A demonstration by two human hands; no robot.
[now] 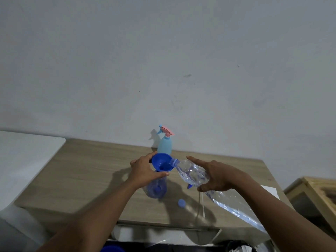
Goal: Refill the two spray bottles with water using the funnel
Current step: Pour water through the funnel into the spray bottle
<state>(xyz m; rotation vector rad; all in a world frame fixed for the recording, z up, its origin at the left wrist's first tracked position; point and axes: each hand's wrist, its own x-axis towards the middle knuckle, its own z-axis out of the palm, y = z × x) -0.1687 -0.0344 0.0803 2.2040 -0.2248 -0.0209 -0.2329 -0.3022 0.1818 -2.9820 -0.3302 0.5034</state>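
Left hand tight around funnel atop spray bottle; right hand tight around tilted water bottle.

On bench: funnel in near sprayer | far sprayer behind | water bottle right of funnel | cap in front

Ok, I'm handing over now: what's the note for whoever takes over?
Left hand holds the blue plastic funnel seated in the translucent blue bottle on the wooden table.
Right hand grips the clear plastic water bottle, tilted, mouth at the funnel rim.
Small blue cap lies on the table.
Light-blue spray bottle with pink trigger stands behind, head on, fill level unclear.
Left: finish this pour.
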